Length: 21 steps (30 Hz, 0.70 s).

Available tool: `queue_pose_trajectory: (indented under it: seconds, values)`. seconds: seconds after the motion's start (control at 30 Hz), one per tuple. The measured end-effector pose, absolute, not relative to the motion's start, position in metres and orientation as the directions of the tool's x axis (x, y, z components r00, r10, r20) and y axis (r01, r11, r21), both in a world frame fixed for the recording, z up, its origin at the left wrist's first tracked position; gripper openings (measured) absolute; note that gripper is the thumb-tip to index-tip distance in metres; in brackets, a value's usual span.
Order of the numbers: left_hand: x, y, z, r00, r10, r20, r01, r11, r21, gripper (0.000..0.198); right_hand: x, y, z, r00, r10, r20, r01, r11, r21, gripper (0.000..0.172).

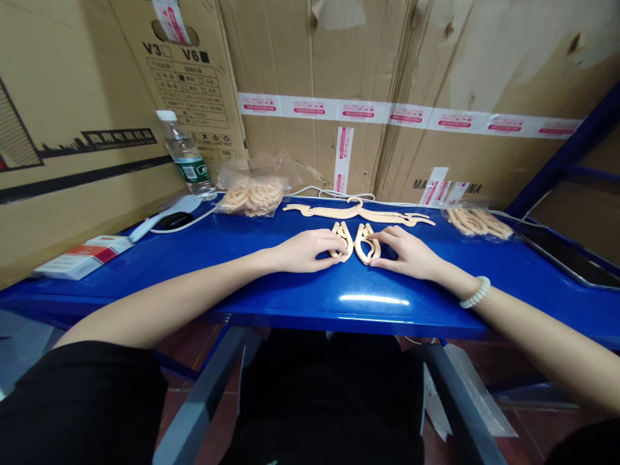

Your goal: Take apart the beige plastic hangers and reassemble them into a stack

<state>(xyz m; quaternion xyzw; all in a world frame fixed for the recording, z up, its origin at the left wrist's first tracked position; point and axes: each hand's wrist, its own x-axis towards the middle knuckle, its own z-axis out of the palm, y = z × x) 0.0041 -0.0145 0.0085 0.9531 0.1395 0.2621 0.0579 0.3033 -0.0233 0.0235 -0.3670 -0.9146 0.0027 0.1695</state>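
In the head view, a cream plastic clothes hanger with a small hook (329, 212) lies spread out on the glossy blue bench (271, 297). Just on the near side of this hanger, close to its middle, are a cream plastic left looped piece (348, 239) and a matching right looped piece (359, 247), side by side; whether they are joined cannot be told. The left hand (314, 250) is partly curled, fingers and thumb closed around the left looped piece. The right hand (407, 253) has its index finger and thumb pinched lightly on the right looped piece, a pale beaded bracelet (476, 293) at its wrist.

Left of the hanger lies a clear bag of cream plastic pieces (256, 195); farther left stands a clear plastic bottle with a green label (190, 165). Right of the hanger is a smaller clear bag of cream parts (477, 222). Behind the hanger rise brown cardboard panels (300, 55).
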Motion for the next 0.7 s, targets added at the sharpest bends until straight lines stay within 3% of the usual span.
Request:
queue_pose_trajectory:
  seconds: [0.13,0.33,0.47,0.7]
  values:
    - [0.004,-0.014,0.013,0.804,0.313,0.506,0.228,-0.947,0.224,0.021,0.303,-0.022,0.023,-0.67,0.673,0.314,0.672,0.729,-0.13,0.071]
    - [-0.004,0.002,0.018,0.571,0.512,0.641,0.357,-0.859,0.368,0.021,0.31,-0.019,0.028,-0.711,0.649,0.27,0.613,0.761,-0.214,0.075]
    - [-0.013,0.022,0.01,0.476,0.692,0.542,0.49,-0.721,0.49,0.022,0.312,-0.019,0.03,-0.708,0.657,0.258,0.607,0.753,-0.254,0.072]
    - [-0.009,0.02,0.005,0.618,0.677,0.399,0.54,-0.735,0.41,0.016,0.309,-0.018,0.026,-0.703,0.651,0.286,0.601,0.759,-0.25,0.064]
